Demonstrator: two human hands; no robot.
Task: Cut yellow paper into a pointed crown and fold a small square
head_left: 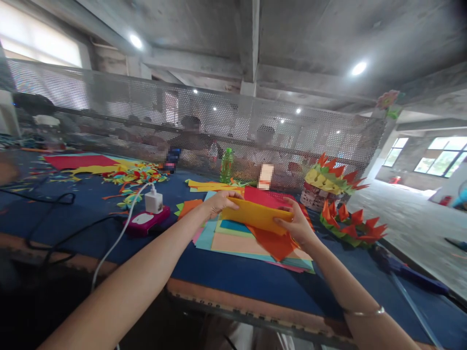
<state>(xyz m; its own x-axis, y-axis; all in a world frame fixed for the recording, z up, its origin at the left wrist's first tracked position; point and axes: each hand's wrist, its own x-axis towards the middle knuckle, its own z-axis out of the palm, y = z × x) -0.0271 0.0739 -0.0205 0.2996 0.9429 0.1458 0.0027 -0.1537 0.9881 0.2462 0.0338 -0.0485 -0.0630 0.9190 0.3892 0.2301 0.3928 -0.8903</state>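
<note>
— Where are the hands?
— Both are at the yellow sheet (pixel 255 216). The left hand (pixel 220 201) grips its left end, knuckles up, fingers curled over the top edge.
— And the other?
— The right hand (pixel 298 227) pinches the sheet's right end, thumb on the near face, fingers behind.
— The arms?
— Bare and stretched forward. The left forearm (pixel 146 272) runs up to the sheet from the lower left, the right forearm (pixel 343 287) from the lower right, its wrist slightly bent.
</note>
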